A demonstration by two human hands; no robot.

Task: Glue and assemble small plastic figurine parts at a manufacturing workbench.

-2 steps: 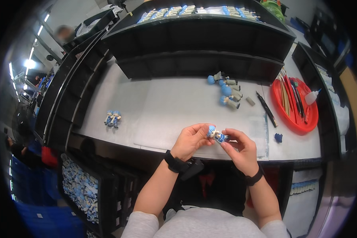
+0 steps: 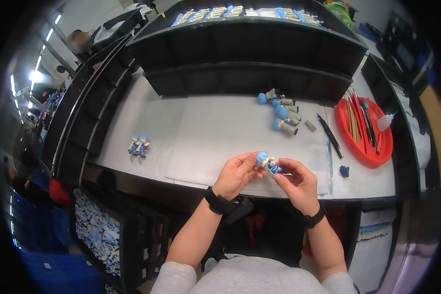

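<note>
Between my two hands, over the table's near edge, is a small blue-haired figurine [image 2: 268, 164] with a blue and white body. My left hand [image 2: 236, 175] pinches it at the head end. The fingers and thumb of my right hand [image 2: 299, 183] close on its lower end, partly hiding the legs. Two similar figurines [image 2: 138, 146] stand close together at the left of the table. Several figurines [image 2: 281, 112] with blue hair and pale bodies lie at the far right of the work surface, next to a small grey block [image 2: 310, 126].
A red tray [image 2: 388, 153] holds brushes and a small white bottle [image 2: 384, 121]. Beside it lie a black pen [image 2: 330, 135] and a dark blue lump [image 2: 344, 171]. Black crates [image 2: 250, 44] stand at the back; a bin of figurine parts [image 2: 97, 235] sits low at left.
The figurine has turned slightly in my fingers, so more of its blue head shows. Both hands keep their grip.
</note>
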